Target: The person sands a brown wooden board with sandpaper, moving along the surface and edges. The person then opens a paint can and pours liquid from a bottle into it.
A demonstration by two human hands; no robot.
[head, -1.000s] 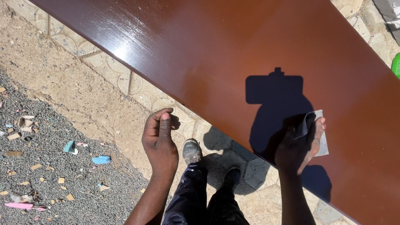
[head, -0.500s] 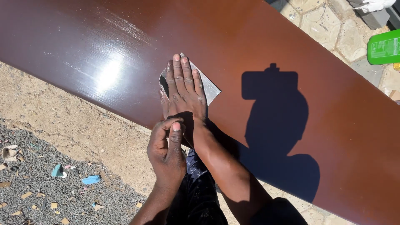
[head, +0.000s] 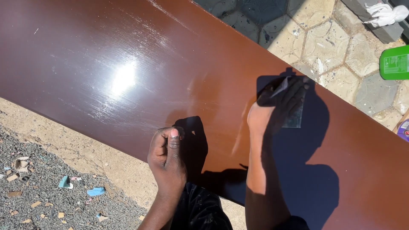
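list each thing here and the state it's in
brown board: glossy, lying flat, glare patch on it
sandpaper sheet: pressed flat on the board under the right hand
right hand: fingers spread on the sheet, in shadow
left hand: curled in a loose grip at the board's near edge
green container: lying on the paving

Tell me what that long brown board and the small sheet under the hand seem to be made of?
The board looks like wood or laminate under a glossy brown coat: it mirrors the sun and shows fine scratch lines. The small sheet under the right hand looks thin, grey and flexible, possibly abrasive paper; shadow hides its texture.
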